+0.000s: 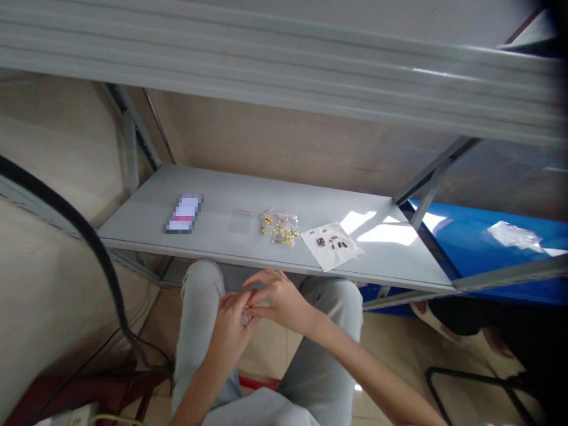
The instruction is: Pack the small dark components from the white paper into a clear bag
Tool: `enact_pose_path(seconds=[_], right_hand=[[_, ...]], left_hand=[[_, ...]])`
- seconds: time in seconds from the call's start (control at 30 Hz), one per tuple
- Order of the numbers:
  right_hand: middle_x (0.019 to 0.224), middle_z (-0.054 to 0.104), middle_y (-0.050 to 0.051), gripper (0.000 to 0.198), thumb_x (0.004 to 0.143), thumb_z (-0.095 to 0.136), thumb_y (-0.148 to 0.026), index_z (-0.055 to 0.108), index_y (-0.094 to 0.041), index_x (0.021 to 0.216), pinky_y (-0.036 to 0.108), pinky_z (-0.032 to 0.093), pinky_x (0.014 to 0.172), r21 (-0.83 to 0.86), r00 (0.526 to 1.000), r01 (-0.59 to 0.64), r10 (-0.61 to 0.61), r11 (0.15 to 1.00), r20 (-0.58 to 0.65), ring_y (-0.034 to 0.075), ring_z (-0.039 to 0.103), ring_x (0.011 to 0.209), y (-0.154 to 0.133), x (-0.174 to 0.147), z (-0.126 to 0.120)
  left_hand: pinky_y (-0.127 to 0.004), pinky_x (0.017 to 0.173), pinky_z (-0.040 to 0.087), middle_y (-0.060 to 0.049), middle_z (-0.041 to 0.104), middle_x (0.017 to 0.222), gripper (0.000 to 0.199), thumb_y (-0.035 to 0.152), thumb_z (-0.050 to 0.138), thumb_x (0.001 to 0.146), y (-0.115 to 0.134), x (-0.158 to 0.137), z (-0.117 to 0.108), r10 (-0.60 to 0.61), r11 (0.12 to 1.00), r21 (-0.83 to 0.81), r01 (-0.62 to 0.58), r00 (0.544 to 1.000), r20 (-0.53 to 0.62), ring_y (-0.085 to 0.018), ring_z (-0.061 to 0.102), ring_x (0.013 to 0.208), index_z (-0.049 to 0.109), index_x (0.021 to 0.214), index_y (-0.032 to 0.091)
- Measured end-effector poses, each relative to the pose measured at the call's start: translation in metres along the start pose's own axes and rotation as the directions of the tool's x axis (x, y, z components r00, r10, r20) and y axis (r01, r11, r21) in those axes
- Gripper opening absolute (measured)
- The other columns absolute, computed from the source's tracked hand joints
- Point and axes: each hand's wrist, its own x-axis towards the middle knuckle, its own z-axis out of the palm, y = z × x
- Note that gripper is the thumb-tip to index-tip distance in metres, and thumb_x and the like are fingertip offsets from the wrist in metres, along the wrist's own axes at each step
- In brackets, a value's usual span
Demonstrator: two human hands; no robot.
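1. Upper shelf [284, 71] looms closest, right across the view.
2. Left hand [234, 316], fingers curled, pinches a small clear bag [245, 318] above the lap.
3. Right hand [276, 297] meets it, thumb and fingertip nearly together; can't tell whether they've hold of anything.
4. On the table [213, 184], yellow-filled bags [279, 228] beside paper [331, 258] bearing brown pieces [320, 242].

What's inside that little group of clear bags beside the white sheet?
Small yellow pieces show through the clear bags, too small to identify. The bags seem to overlap, so anything covered by the upper ones can't be seen.
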Motion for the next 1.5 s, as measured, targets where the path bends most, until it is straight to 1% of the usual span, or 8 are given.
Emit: enact_pose_path(seconds=[0.23,0.33,0.43,0.83,1.0,1.1,1.23,1.5], right_hand=[[0.101,0.067,0.002,0.016,0.08,0.061,-0.037,0.072,-0.026,0.086,0.031,0.046,0.084,0.133,0.988,-0.081,0.097,0.988,-0.12,0.016,0.062,0.093,0.048,0.0,-0.034],[0.097,0.068,0.006,0.017,0.082,0.058,-0.031,0.072,-0.023,0.085,0.035,0.044,0.083,-0.118,0.874,-0.345,0.273,0.931,-0.402,0.019,0.061,0.091,0.105,-0.005,-0.054],[0.105,0.065,0.01,0.024,0.083,0.052,-0.024,0.069,-0.021,0.1,0.04,0.037,0.086,-0.382,0.777,-0.594,0.384,0.708,-0.498,0.024,0.057,0.098,0.157,-0.013,-0.065],[0.102,0.064,0.008,0.025,0.085,0.048,-0.022,0.073,-0.023,0.087,0.039,0.027,0.086,-0.597,0.799,-0.601,0.368,0.532,-0.476,0.023,0.048,0.098,0.212,-0.005,-0.067],[0.106,0.061,0.01,0.02,0.082,0.053,-0.025,0.073,-0.02,0.078,0.04,0.028,0.087,-0.529,0.781,-0.609,0.328,0.591,-0.532,0.025,0.047,0.099,0.191,0.0,-0.075],[0.105,0.06,0.008,0.015,0.079,0.059,-0.03,0.072,-0.023,0.078,0.042,0.031,0.088,-0.419,0.81,-0.506,0.249,0.754,-0.53,0.025,0.049,0.1,0.148,0.003,-0.07],[0.11,0.059,0.005,0.009,0.077,0.064,-0.028,0.071,-0.023,0.081,0.035,0.038,0.089,-0.195,0.993,0.027,-0.049,0.98,-0.107,0.019,0.053,0.101,0.064,0.001,-0.05],[0.117,0.059,0.006,0.01,0.083,0.06,-0.023,0.07,-0.022,0.085,0.036,0.038,0.091,-0.184,0.959,0.254,-0.223,0.95,0.175,0.021,0.051,0.109,-0.008,-0.001,-0.027]], left_hand=[[-0.034,0.078,0.052,-0.004,0.07,0.084,0.026,0.034,0.06,0.079,-0.003,-0.001,-0.007,-0.02,0.998,-0.054,0.02,1.0,-0.005,-0.019,0.065,0.08,0.062,0.101,0.021],[-0.034,0.081,0.051,-0.003,0.069,0.083,0.026,0.035,0.058,0.08,-0.005,-0.003,-0.011,-0.058,0.995,-0.084,0.06,0.998,0.021,-0.018,0.065,0.081,0.061,0.102,0.022],[-0.035,0.081,0.051,-0.003,0.069,0.082,0.025,0.035,0.059,0.079,-0.006,-0.006,-0.011,-0.059,0.994,-0.09,0.061,0.998,0.018,-0.019,0.065,0.08,0.062,0.101,0.022],[-0.034,0.079,0.052,-0.003,0.07,0.081,0.025,0.034,0.062,0.077,-0.004,-0.01,-0.015,-0.085,0.993,-0.076,0.085,0.996,0.008,-0.018,0.065,0.08,0.064,0.099,0.023],[-0.034,0.081,0.051,-0.002,0.07,0.083,0.028,0.033,0.061,0.079,-0.006,-0.009,-0.014,-0.121,0.985,-0.123,0.119,0.993,-0.004,-0.018,0.066,0.082,0.062,0.104,0.022],[-0.033,0.081,0.051,-0.003,0.07,0.085,0.031,0.033,0.06,0.079,-0.006,-0.009,-0.01,-0.138,0.976,-0.169,0.136,0.99,-0.004,-0.017,0.066,0.082,0.061,0.108,0.021],[-0.032,0.081,0.051,-0.003,0.07,0.086,0.031,0.031,0.063,0.076,-0.003,-0.008,-0.002,-0.123,0.975,-0.186,0.125,0.992,0.024,-0.018,0.066,0.082,0.063,0.105,0.021],[-0.034,0.081,0.051,-0.005,0.071,0.091,0.027,0.018,0.063,0.069,0.007,-0.005,0.004,-0.103,0.969,-0.22,0.11,0.994,0.04,-0.021,0.065,0.086,0.067,0.095,0.02]])
